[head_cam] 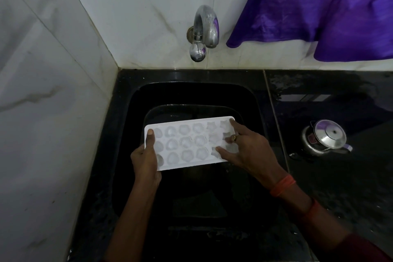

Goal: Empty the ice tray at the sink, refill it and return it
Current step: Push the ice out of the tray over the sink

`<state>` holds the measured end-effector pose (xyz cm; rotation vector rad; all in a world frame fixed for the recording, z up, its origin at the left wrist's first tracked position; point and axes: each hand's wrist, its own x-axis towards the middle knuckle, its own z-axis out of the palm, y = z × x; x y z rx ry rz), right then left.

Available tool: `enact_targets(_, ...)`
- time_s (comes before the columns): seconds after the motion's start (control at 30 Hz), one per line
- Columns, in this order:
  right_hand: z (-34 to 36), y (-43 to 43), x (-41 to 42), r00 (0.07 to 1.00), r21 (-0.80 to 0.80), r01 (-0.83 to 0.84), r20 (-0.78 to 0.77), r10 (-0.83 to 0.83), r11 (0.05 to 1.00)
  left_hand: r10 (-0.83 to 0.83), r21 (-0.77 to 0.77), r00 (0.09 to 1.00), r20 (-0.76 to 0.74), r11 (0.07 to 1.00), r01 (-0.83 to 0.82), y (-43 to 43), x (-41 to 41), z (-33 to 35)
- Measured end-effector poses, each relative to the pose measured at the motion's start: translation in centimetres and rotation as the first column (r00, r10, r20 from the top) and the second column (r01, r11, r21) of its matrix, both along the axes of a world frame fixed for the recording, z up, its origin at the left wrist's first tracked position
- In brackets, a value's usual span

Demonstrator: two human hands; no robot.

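Tray (187, 143) long axis 9-to-3 over sink (252, 100); our left hand (146, 161) grips 9 o'clock end, right hand (248, 149) lies spread flat on 3 o'clock end.

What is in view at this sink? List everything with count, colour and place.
ice tray: one, white, held over the sink
sink: one, black, set in the counter
tap: one, chrome, on the wall above the sink
cloth: one, purple, hanging at upper right
lidded pot: one, steel, on the counter, right
counter: one, black, around the sink
wall tiles: several, white marbled, behind and left
left hand: one, grips the tray's left end
right hand: one, fingers spread on the tray's right end
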<state>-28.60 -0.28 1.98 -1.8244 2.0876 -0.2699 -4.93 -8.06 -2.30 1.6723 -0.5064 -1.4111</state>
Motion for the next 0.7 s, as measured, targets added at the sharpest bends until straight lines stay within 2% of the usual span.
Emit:
enact_targets(0.2, -0.06, 0.19, 0.24, 0.998, -0.044, 0.008, -0.056, -0.011, 0.999, -0.002, -0.012, 1.0, 0.002, 1.0, 0.002, -0.27, 0.11, 0.19)
enact_targets(0.37, 0.05, 0.1, 0.08, 0.999, -0.057, 0.044, -0.016, -0.045, 0.997, -0.017, 0.012, 1.0, -0.001, 1.0, 0.017, -0.21, -0.04, 0.43)
enact_targets(0.7, -0.2, -0.32, -0.09, 0.999, 0.013, 0.02, -0.029, -0.02, 1.0, -0.002, 0.011, 1.0, 0.015, 1.0, 0.002, -0.07, -0.2, 0.56)
